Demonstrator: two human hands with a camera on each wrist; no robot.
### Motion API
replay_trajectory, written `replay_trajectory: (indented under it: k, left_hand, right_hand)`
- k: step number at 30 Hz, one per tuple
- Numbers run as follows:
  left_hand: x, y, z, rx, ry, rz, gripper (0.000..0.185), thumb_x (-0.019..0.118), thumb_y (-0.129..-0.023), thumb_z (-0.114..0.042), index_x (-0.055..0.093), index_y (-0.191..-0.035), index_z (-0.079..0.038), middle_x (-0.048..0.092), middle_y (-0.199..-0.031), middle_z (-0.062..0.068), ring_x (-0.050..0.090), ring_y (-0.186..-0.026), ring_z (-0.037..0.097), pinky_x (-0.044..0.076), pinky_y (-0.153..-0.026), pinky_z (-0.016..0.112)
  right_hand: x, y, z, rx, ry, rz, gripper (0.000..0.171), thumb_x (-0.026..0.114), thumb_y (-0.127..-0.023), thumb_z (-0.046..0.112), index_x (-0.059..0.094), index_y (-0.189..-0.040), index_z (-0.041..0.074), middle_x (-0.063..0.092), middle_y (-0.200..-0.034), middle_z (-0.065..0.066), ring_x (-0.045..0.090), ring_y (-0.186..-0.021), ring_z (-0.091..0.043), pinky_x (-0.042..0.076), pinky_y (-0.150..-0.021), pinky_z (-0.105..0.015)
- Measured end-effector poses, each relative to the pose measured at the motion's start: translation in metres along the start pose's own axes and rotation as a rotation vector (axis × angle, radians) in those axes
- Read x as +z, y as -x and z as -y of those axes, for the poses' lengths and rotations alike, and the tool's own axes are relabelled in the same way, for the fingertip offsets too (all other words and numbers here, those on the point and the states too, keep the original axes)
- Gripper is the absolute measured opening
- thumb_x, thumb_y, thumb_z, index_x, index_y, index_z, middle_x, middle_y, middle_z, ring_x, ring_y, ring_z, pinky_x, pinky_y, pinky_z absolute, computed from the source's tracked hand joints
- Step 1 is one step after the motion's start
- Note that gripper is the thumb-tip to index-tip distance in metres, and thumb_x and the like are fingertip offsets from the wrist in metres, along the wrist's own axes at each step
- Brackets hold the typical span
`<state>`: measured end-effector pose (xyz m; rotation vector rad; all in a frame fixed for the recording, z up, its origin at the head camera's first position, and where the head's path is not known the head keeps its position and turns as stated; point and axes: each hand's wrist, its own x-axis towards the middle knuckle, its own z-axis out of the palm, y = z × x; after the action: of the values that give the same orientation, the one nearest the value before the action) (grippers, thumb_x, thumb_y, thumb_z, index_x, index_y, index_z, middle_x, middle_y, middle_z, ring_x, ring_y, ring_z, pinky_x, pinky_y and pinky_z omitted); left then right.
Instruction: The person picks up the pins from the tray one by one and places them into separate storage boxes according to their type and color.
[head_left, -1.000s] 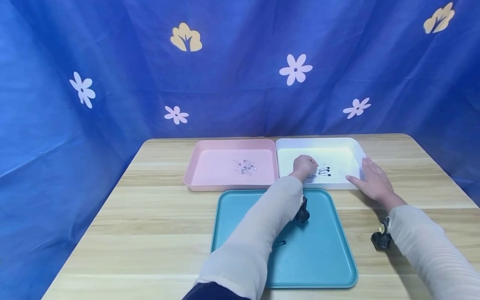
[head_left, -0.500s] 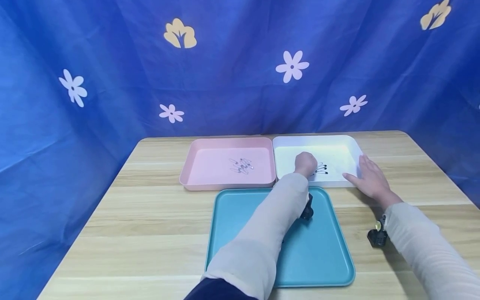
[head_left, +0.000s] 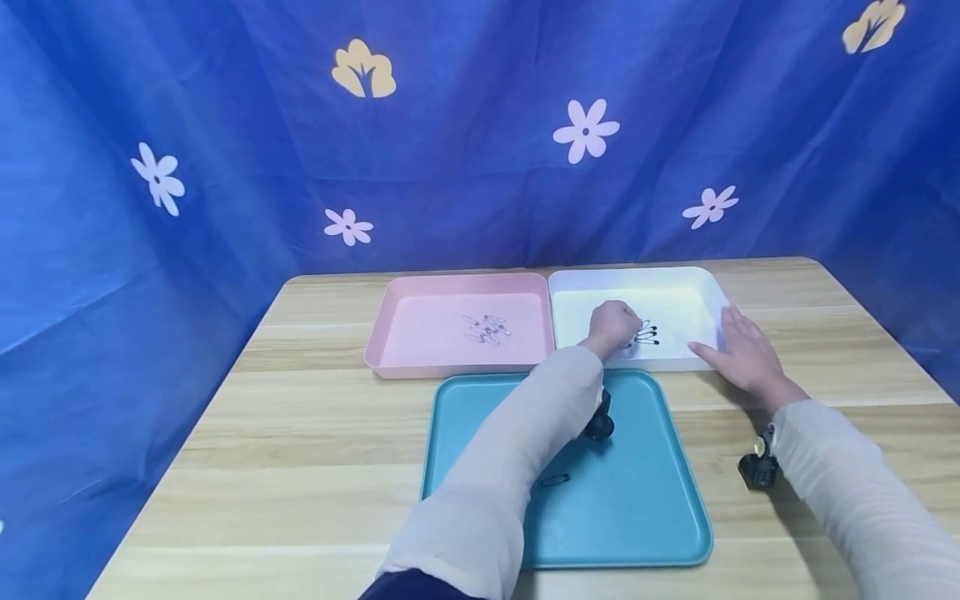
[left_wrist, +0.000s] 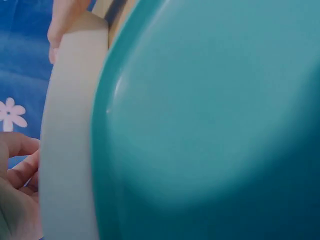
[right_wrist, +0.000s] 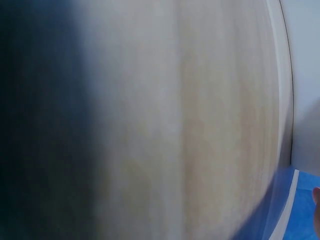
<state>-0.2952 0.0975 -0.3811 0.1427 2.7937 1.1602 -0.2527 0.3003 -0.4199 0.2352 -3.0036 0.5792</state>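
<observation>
My left hand (head_left: 612, 323) reaches into the white tray (head_left: 667, 365), fingers curled down beside several black-headed safety pins (head_left: 647, 335) on its floor. The left wrist view has the fingers (left_wrist: 22, 167) bent behind the tray's wall; whatever lies between their tips is hidden. At the front right corner of that tray rests my right hand (head_left: 742, 350), fingers extended along the side and thumb over the corner. Nearer to me, a dark safety pin (head_left: 553, 481) lies on the teal tray (head_left: 622, 525), close to my left sleeve.
Left of the white tray stands a pink tray (head_left: 442, 371) with several safety pins (head_left: 487, 330) in it. All three trays sit on a wooden table (head_left: 322, 433). Behind hangs a blue curtain (head_left: 465, 167) with flower shapes. My left forearm crosses the teal tray.
My left hand has shifted slightly over the pins in the white tray and stays bent there. The right hand keeps its place at the corner. The head view has tilted a little.
</observation>
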Motion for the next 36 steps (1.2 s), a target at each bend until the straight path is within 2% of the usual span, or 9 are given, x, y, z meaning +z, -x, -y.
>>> replay_trajectory:
  k: [4, 8, 15, 23, 33, 36]
  left_hand:
    - [-0.01, 0.008, 0.004, 0.033, 0.059, 0.007, 0.009, 0.058, -0.078, -0.013, 0.066, -0.074, -0.01, 0.058, -0.07, -0.006, 0.049, -0.064, 0.009, 0.041, -0.061, 0.018]
    - [-0.019, 0.019, 0.012, 0.055, 0.099, 0.017, 0.007, 0.057, -0.077, -0.011, 0.064, -0.074, -0.01, 0.056, -0.068, -0.006, 0.048, -0.062, 0.009, 0.039, -0.055, 0.018]
    - [-0.041, 0.041, 0.022, 0.097, 0.156, 0.066, 0.007, 0.056, -0.078, -0.012, 0.062, -0.075, -0.011, 0.055, -0.069, -0.006, 0.046, -0.061, 0.01, 0.039, -0.055, 0.019]
    - [-0.061, 0.065, 0.031, 0.1, 0.151, 0.104, 0.005, 0.06, -0.076, -0.013, 0.063, -0.079, -0.01, 0.056, -0.071, -0.005, 0.048, -0.066, 0.009, 0.04, -0.057, 0.018]
    - [-0.084, 0.098, 0.053, 0.062, 0.269, 0.25, 0.009, 0.061, -0.078, -0.011, 0.062, -0.085, -0.005, 0.058, -0.075, 0.002, 0.054, -0.069, 0.012, 0.046, -0.063, 0.023]
    - [-0.086, 0.106, 0.058, 0.068, 0.272, 0.286, 0.01, 0.061, -0.079, -0.011, 0.062, -0.087, -0.005, 0.058, -0.076, 0.002, 0.054, -0.07, 0.013, 0.046, -0.063, 0.023]
  right_hand:
    - [-0.003, -0.002, 0.001, 0.003, 0.001, -0.001, 0.089, 0.035, -0.085, 0.053, -0.002, -0.13, -0.015, 0.001, -0.135, -0.033, 0.002, -0.124, -0.043, 0.005, -0.098, -0.052]
    - [-0.003, -0.003, 0.003, 0.003, -0.001, 0.002, 0.09, 0.036, -0.084, 0.053, -0.001, -0.13, -0.015, 0.002, -0.135, -0.034, 0.003, -0.123, -0.044, 0.005, -0.098, -0.052]
    - [-0.001, -0.003, 0.002, 0.003, -0.003, 0.009, 0.091, 0.036, -0.084, 0.054, -0.001, -0.129, -0.016, 0.0, -0.135, -0.033, 0.003, -0.123, -0.044, 0.005, -0.098, -0.052]
    - [-0.002, 0.002, 0.003, 0.003, -0.017, 0.01, 0.09, 0.036, -0.084, 0.053, 0.0, -0.129, -0.016, 0.0, -0.134, -0.034, 0.002, -0.124, -0.043, 0.005, -0.098, -0.052]
    - [-0.003, 0.002, 0.003, 0.0, -0.009, 0.005, 0.09, 0.036, -0.084, 0.053, -0.001, -0.129, -0.016, 0.001, -0.134, -0.034, 0.003, -0.123, -0.044, 0.005, -0.098, -0.052]
    - [-0.004, 0.002, 0.002, -0.001, -0.005, 0.006, 0.091, 0.036, -0.084, 0.053, -0.002, -0.129, -0.016, 0.001, -0.134, -0.034, 0.003, -0.123, -0.045, 0.005, -0.098, -0.052]
